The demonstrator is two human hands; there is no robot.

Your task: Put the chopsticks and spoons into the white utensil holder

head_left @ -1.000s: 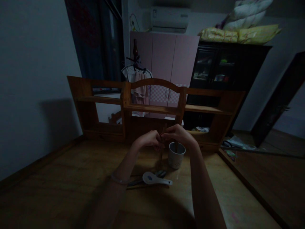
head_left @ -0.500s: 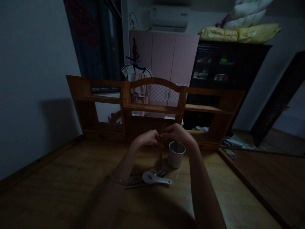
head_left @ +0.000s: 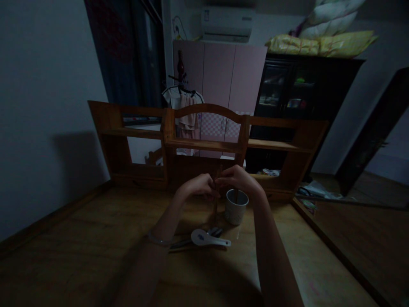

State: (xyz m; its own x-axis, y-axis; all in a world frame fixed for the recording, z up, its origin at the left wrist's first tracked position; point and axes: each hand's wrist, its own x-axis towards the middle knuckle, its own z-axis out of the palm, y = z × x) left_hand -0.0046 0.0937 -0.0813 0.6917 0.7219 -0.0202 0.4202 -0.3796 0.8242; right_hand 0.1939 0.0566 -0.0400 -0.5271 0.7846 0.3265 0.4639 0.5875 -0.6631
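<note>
My left hand [head_left: 202,186] and my right hand [head_left: 235,177] meet above the desk. Both have their fingers closed on thin wooden chopsticks [head_left: 215,209], held upright with the lower ends at the desktop; how many is too dark to tell. Just right of them stands a pale patterned cup [head_left: 234,214], partly under my right wrist, with a brown stick [head_left: 237,196] leaning inside. Nearer to me lies a white ceramic spoon [head_left: 207,239] with a blue mark in its bowl. It overlaps a metal spoon [head_left: 215,232], and a thin dark stick [head_left: 204,249] lies along its near side.
The wooden desktop [head_left: 96,226] ends in a raised rim [head_left: 332,247] on the right. A wooden shelf unit [head_left: 204,145] stands along the back, and a white wall [head_left: 47,149] borders the left. The room is dim.
</note>
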